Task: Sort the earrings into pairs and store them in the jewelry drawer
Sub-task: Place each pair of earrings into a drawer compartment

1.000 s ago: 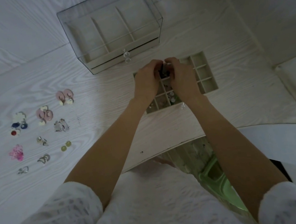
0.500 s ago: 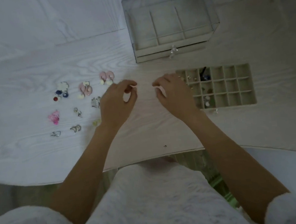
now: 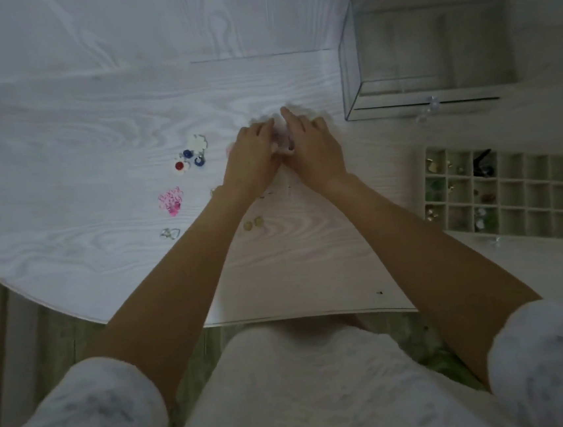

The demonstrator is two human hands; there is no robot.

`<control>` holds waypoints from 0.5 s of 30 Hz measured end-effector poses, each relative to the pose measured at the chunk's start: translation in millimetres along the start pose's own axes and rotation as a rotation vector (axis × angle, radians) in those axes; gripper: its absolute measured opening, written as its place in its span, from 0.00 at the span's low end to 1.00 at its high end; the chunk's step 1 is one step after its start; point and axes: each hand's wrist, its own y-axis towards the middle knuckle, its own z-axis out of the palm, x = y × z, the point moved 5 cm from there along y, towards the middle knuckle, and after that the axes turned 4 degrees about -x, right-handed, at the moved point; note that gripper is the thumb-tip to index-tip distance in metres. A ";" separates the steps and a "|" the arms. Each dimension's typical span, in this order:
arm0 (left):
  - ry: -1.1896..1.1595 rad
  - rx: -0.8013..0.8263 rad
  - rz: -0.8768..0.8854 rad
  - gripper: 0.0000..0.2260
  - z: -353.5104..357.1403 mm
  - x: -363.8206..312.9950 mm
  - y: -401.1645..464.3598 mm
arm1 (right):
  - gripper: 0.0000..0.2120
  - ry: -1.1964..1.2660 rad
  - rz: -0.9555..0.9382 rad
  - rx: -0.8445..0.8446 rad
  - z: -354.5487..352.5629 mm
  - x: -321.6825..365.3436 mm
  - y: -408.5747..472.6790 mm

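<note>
Head view shows both hands side by side over the loose earrings on the white table [image 3: 59, 138]; the left hand [image 3: 250, 157] and the right hand [image 3: 315, 148] lie knuckles up and almost touch, and a small pink piece [image 3: 282, 143] shows in the gap between them; whether the fingers are closed on it I cannot tell, because they hide their own tips and the picture is blurred there. I judge that they come together so each hand can take one earring of a pair. Other earrings wait at the left in small groups, probably already matched: a white, blue and red group [image 3: 191, 155], a bright pink piece [image 3: 171, 201], a silver pair [image 3: 170, 233] and two yellow studs [image 3: 253, 223] near the left forearm. The drawer tray [image 3: 543, 195] lies pulled out at the right, well apart from the hands; its left compartments hold pieces, its right ones look empty. The clear jewelry box [image 3: 429, 51] stands behind it.

Half a second ago the hands were apart, the right one just beside the tray; now both are over the loose group, far from the tray.
</note>
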 end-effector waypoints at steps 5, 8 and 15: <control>-0.064 -0.034 -0.029 0.12 3.6 -1.1 8.0 | 0.12 -0.008 0.006 -0.070 -2.4 -11.3 -9.7; -0.139 -0.005 0.026 0.08 5.5 -8.4 1.6 | 0.05 -0.010 0.008 -0.110 -6.5 -20.0 -27.3; -0.150 -0.029 0.154 0.05 21.0 -41.3 -14.3 | 0.07 -0.124 0.082 -0.199 -26.6 -50.2 -85.9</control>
